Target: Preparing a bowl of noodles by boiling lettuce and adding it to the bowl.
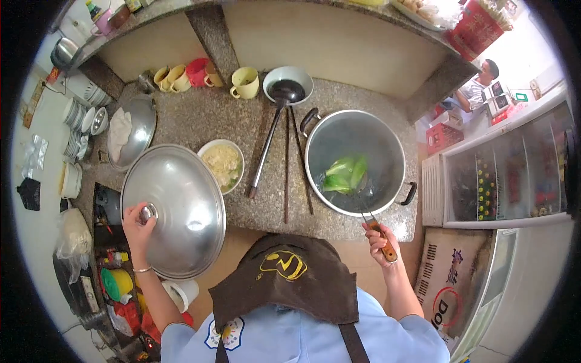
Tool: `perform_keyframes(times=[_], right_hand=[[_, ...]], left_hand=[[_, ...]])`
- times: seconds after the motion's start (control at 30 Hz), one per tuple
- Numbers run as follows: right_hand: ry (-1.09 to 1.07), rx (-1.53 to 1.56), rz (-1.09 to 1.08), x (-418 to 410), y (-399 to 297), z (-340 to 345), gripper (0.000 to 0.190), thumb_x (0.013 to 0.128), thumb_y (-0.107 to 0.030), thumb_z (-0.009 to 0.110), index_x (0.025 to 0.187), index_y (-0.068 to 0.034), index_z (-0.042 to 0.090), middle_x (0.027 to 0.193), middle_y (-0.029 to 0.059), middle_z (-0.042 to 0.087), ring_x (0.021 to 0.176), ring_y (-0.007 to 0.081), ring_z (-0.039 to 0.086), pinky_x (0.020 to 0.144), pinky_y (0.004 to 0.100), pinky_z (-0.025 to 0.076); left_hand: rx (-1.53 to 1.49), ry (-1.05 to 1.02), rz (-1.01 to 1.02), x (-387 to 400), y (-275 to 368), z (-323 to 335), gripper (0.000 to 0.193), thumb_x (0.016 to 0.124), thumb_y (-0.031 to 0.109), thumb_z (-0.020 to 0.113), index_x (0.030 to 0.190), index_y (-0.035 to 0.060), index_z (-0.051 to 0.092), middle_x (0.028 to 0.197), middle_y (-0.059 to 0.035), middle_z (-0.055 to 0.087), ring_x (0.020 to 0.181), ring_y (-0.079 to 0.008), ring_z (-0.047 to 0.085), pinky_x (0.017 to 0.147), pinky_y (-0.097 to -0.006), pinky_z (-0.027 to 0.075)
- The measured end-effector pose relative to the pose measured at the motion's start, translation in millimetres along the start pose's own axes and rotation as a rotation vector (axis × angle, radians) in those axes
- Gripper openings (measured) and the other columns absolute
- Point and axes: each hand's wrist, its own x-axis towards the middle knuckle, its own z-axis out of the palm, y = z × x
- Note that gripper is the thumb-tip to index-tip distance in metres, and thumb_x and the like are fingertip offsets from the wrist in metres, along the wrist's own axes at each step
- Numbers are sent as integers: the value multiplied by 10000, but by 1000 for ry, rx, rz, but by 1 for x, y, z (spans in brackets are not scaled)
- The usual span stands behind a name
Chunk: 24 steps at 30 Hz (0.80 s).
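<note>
My left hand [138, 225] grips the round knob of a large metal pot lid [181, 199], holding it to the left of the pot, partly over the counter's front edge. In my right hand [381, 242] is the wooden handle [385, 247] of a wire utensil, whose far end goes down into the big two-handled metal pot [400, 159]. Green leafy vegetables [345, 173] lie in the pot near that end; whether they rest in a strainer is unclear. A bowl of noodles [221, 159] stands just right of the lid.
A ladle [268, 149] leans in a white bowl [288, 72], with long chopsticks [287, 168] beside it on the granite counter [190, 113]. Mugs [245, 83] line the back. A second lid [143, 131] bears a cloth [120, 134]. A glass-door fridge [504, 172] and a person [476, 88] are at right.
</note>
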Motion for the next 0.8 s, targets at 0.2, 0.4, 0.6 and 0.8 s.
perform_keyframes(times=[0.2,0.4,0.6,0.8], right_hand=[[187,-507,-40,0,-14,-15,345,887,-279,370,1108,-18,421,656,-8,388,438,50,325,364,168,292],[319,-512,-180,2,-28,-14,258,877,-277,426,994,-48,453,625,5,407,437,65,334,371,184,282],[383,-756,-322,49,-35,-13,214,873,-271,435,922,-63,448,623,13,415,451,83,365,381,212,306],[358,-899,-216,58,-36,-16,235,882,-275,430,980,-62,449,633,7,407,448,85,364,386,216,306]], left_hand=[[-66,5,-48,4,-4,5,322,577,28,602,900,15,609,808,-53,468,678,-137,503,618,-226,417],[-41,-11,-44,11,-2,6,326,589,20,607,914,-3,598,838,-47,459,705,-122,488,628,-211,398],[-62,-31,0,18,5,11,329,585,14,606,914,-4,595,828,-48,459,708,-140,496,630,-231,407],[-95,-36,29,19,2,9,338,578,31,612,915,5,595,825,-54,468,699,-153,493,613,-238,404]])
